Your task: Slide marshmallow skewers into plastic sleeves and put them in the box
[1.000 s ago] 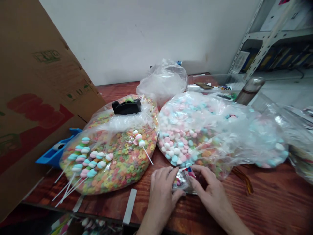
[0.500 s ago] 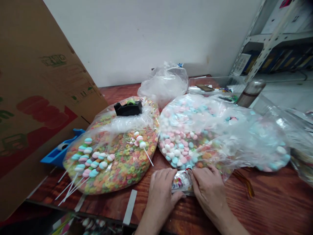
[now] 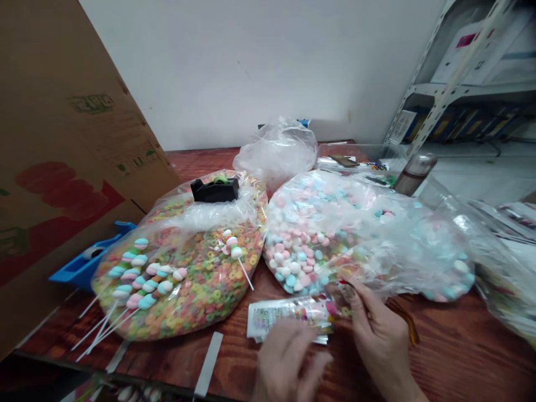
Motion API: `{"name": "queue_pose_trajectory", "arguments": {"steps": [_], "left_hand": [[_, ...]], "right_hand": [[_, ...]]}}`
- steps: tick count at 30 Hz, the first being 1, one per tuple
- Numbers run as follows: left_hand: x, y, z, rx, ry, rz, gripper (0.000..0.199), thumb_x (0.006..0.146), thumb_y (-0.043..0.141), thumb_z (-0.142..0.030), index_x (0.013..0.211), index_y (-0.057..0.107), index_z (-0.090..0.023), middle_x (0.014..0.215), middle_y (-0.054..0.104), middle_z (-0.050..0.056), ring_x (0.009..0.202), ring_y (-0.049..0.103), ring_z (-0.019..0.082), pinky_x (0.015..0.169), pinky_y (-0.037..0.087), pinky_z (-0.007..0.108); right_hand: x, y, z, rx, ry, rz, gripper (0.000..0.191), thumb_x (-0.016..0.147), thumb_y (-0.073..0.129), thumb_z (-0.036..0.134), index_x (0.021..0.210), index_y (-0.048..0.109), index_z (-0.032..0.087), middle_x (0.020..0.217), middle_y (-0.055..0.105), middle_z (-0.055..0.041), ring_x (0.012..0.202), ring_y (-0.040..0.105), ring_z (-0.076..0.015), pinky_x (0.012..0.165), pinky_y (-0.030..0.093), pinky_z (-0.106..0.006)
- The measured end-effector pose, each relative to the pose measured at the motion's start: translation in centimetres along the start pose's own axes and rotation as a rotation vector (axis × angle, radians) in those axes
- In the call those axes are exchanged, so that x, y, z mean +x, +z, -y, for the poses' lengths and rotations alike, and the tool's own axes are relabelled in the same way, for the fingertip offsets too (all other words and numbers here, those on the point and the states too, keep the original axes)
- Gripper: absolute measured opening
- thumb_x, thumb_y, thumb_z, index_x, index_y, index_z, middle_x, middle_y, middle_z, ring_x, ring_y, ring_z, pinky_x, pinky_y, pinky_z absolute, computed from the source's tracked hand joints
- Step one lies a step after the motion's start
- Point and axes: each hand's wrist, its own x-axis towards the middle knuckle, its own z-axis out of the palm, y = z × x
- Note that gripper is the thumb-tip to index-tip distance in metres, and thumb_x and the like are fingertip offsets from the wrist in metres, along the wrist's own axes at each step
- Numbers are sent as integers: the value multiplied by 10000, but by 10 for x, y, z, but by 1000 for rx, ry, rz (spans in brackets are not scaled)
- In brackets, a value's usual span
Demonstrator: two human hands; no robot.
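A stack of clear printed plastic bags [image 3: 268, 314] lies on the table in front of me. My right hand [image 3: 379, 332] is closed at its right end, thumb and fingers pinching the edge of a printed plastic bag [image 3: 341, 298]. Over the near edge of the stack is my left hand [image 3: 288, 360], smeared by motion, so its fingers are unclear. Beyond the stack sits a large bag of pink, white and blue marshmallows [image 3: 297, 259]. On a big bag of colourful cereal rings [image 3: 201, 290] to the left rest several marshmallow skewers [image 3: 142, 279] and one shorter skewer [image 3: 232, 245].
A black tape dispenser [image 3: 215, 190] stands on the cereal bag. At left are a blue tape dispenser [image 3: 79, 268] and a tall cardboard box [image 3: 84, 167]. A bottle [image 3: 414, 174] and a clear tray [image 3: 355, 156] stand behind, near a metal shelf [image 3: 444, 92].
My left hand has come off the bags and moved down toward me, baring the stack. My right hand has shifted slightly right, now pinching a bag's edge. The view has turned a little.
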Motion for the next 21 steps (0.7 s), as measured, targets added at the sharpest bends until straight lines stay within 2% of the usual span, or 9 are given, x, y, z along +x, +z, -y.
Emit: {"name": "queue_pose_trajectory", "arguments": {"steps": [2, 4, 5, 7, 10, 12, 15, 17, 21], "left_hand": [[0, 20, -17, -551, -254, 211, 239, 795, 727, -350, 1015, 752, -263, 874, 735, 89, 763, 664, 219, 696, 536, 333], [11, 38, -34, -1121, -564, 288, 572, 654, 820, -496, 1161, 694, -261, 1011, 716, 110, 780, 659, 214, 698, 528, 331], [20, 45, -41, -1344, -643, 253, 675, 609, 831, -547, 1195, 671, -254, 1080, 694, 120, 832, 654, 221, 743, 524, 343], [40, 51, -53, -1612, -700, 87, 603, 651, 792, -570, 1134, 694, -223, 1078, 683, 115, 858, 635, 209, 792, 509, 347], [63, 49, -62, -1615, -755, -163, 286, 777, 745, -401, 949, 738, -173, 981, 701, 90, 828, 623, 182, 781, 503, 314], [69, 45, -66, -1523, -803, -237, 201, 762, 772, -304, 888, 738, -151, 970, 710, 86, 854, 634, 186, 786, 506, 304], [68, 42, -66, -1450, -821, -291, 224, 718, 811, -271, 889, 727, -153, 952, 723, 75, 853, 647, 178, 798, 511, 295], [65, 43, -64, -1382, -819, -334, 243, 685, 835, -282, 855, 716, -156, 888, 727, 55, 804, 646, 165, 783, 515, 289], [63, 47, -57, -1224, -832, -376, 328, 595, 891, -338, 656, 638, -137, 616, 640, -1, 588, 559, 111, 561, 452, 208]], "right_hand": [[3, -7, 6, 115, 218, 26, 250, 959, 506, 362, 1041, 693, 217, 898, 766, -41, 738, 714, -179, 633, 549, -232], [4, -14, 9, 216, 348, 76, 286, 936, 527, 434, 987, 705, 216, 867, 756, -35, 710, 702, -177, 608, 545, -219], [4, -18, 9, 261, 380, 103, 295, 922, 543, 453, 976, 712, 217, 859, 752, -34, 723, 701, -183, 617, 548, -218], [2, -24, 9, 357, 415, 153, 295, 897, 577, 464, 974, 722, 219, 845, 746, -36, 740, 701, -191, 635, 554, -222], [-3, -30, 8, 558, 477, 217, 292, 851, 647, 456, 1005, 710, 216, 829, 736, -38, 680, 681, -177, 621, 558, -235], [-7, -33, 8, 646, 533, 238, 276, 832, 674, 450, 963, 699, 209, 787, 713, -26, 626, 639, -154, 594, 538, -229], [-11, -39, 7, 609, 558, 294, 268, 842, 657, 453, 796, 675, 190, 665, 639, 2, 565, 552, -127, 521, 459, -197], [-12, -42, 6, 566, 540, 337, 290, 853, 636, 461, 767, 665, 186, 665, 632, 3, 586, 545, -133, 535, 445, -198], [-18, -42, 3, 510, 498, 389, 361, 886, 572, 496, 742, 653, 175, 717, 639, -15, 691, 573, -167, 627, 465, -223]]}}
